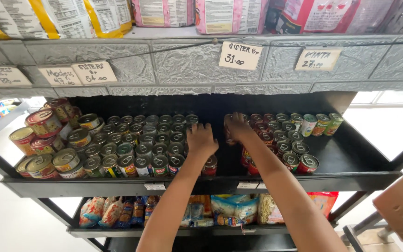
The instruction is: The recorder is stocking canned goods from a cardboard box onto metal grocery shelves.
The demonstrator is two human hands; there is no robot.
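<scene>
Clearly the work in hand is arranging tins on the middle shelf of a black rack — both arms reach in over its front lip. That shelf carries two blocks of cans with a bare gap between them. The left block is the bigger: roughly forty small ring-pull cans in about five rows, plus some ten larger tins piled on their sides at its left end. The right block holds about twenty, among them three green-labelled cans at the back right. Exact counts I cannot give, since arms hide some.

The left hand lies palm down on the right edge of the left block, fingers spread and touching can tops; whether its grip closes on one I cannot tell. The right hand is curled round a can at the near-left corner of the right block.

By my judgement the next move calls for seating that can upright, flush with its neighbours, without toppling them.

Above sit five paper price tags; below, a row of packets.
</scene>
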